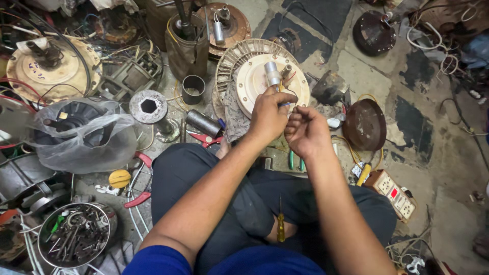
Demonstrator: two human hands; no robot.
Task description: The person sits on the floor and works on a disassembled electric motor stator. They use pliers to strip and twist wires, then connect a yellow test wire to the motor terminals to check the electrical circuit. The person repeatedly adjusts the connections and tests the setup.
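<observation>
I sit cross-legged on the floor over a cream round fan motor [254,81] with a grey cylinder capacitor [271,73] standing on it. My left hand [269,114] is curled around thin wires at the motor's near edge, just below the capacitor. My right hand [305,133] is beside it, fingers pinched on the dark wire that runs up to the motor. A yellow-handled screwdriver [280,224] lies in my lap.
Other motor housings [48,66], a rusty round cover [364,125] and a metal sleeve [202,122] lie around. A bowl of screws and bolts [76,235] sits lower left, red-handled pliers [137,178] beside my knee, a white power strip [395,193] at right. Loose cables crowd the edges.
</observation>
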